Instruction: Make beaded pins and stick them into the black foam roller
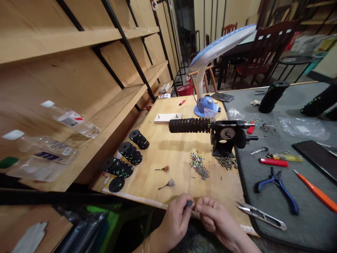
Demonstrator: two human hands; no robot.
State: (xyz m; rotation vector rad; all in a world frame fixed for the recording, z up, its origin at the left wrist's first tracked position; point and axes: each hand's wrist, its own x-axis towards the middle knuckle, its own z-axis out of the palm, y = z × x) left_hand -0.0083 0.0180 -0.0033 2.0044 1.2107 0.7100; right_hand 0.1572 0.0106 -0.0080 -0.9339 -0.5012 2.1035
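At the table's near edge, my left hand (180, 214) is closed around a small dark grey piece (189, 203) whose end shows between thumb and forefinger; its kind is unclear. Close beside it, my right hand (214, 214) pinches thumb and forefinger together, and anything between them is hidden. Beyond my hands lie two small wispy bundles with thin stems, a grey one (170, 183) and an orange-tipped one (165, 168). Farther off are a heap of coloured beads (197, 160), small grey pins (203, 173) and brass-coloured pieces (226, 162).
A black geared device (225, 135) carries a row of black foam discs (189, 125). Stacks of foam spools (131, 154) stand left. Thread snips (263, 215), blue pliers (277, 186) and an orange tool (316, 191) lie on the grey mat (273, 218). A desk lamp (206, 104) stands behind.
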